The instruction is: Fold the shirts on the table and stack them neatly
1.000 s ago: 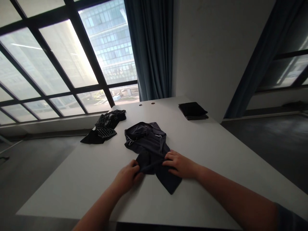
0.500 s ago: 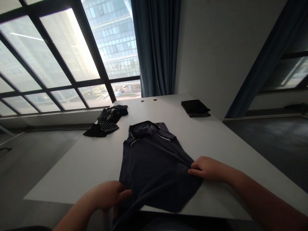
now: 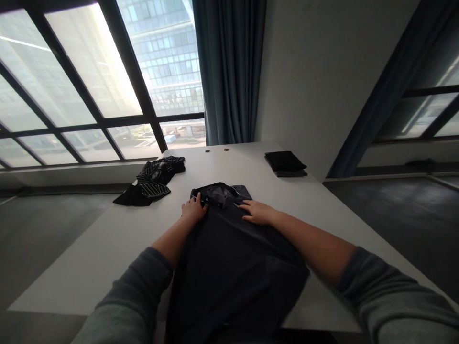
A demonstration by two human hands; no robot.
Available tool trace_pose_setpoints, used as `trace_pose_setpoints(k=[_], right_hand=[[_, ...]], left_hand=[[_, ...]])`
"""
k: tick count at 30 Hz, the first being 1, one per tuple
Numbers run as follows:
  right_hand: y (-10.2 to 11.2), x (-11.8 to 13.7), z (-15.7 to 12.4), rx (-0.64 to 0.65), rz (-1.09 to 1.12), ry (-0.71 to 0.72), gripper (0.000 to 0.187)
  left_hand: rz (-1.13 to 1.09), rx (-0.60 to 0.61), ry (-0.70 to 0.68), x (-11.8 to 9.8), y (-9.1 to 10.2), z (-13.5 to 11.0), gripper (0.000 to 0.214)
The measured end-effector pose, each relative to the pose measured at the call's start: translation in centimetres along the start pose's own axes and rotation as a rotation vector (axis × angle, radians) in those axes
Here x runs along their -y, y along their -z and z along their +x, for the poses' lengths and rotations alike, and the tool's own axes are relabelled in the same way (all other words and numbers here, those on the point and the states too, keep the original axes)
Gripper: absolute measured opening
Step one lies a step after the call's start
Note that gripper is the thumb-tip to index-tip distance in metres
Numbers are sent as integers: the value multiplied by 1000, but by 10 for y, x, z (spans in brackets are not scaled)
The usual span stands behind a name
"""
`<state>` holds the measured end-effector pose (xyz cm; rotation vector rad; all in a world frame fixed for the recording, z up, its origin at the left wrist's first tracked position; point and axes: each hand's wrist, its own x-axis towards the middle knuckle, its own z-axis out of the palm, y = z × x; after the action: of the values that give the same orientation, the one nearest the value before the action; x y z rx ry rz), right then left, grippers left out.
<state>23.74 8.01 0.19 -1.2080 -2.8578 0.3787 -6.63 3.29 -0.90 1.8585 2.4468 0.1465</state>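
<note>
Polo shirt [image 3: 229, 286] cut off below

White table [image 3: 89, 267], top: dark polo shirt [image 3: 233, 291] lying lengthwise mid-table, collar toward far edge, lower part running over near edge. Relative to shirt: crumpled black striped garment [image 3: 152, 184] to left of collar, near but not touching; folded black stack [image 3: 285, 162] beyond and to right, well apart; two small round grommets [image 3: 207, 150] beyond, at far edge
</note>
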Motion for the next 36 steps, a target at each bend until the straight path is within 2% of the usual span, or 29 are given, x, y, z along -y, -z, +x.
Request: trace_pose_setpoints(k=[3,5,6,9,11,13,15,17,20,26,30,33,36], right_hand=[[-9,-14,17,-72,-95,-116,53],[-2,-13,26,-107,-141,-186,37],[3,-10,32,-139,-154,-175,31],[14,9,55,-260,-158,47,26],[15,20,70,-263,-165,176,30],[9,24,80,-225,-179,193,27],[-1,21,85,-234,-173,139,23],[-11,13,86,-295,-137,100,24],[-20,0,85,-406,-57,134,25],[-14,-1,80,-548,66,305,21],[-7,-2,77,-562,105,347,20],[-3,-5,76,-555,121,357,22],[-1,-8,75,-572,116,383,25]], left_hand=[[1,-175,-84,-9,-6,6,56],[-22,-271,-204,-17,-8,3,48],[-46,-291,-258,-21,-9,2,46],[-101,-250,-356,-36,-11,6,37],[-98,-200,-388,-43,-12,14,29],[-96,-163,-397,-47,-13,23,25],[-126,-141,-405,-47,-14,30,23],[-177,-127,-419,-45,-15,34,22],[-245,-104,-446,-39,-13,34,20],[-328,-36,-408,-39,8,31,18],[-324,-96,-330,-50,23,24,14],[-391,-145,-278,-55,25,21,10],[-570,-153,-180,-56,19,23,5]])
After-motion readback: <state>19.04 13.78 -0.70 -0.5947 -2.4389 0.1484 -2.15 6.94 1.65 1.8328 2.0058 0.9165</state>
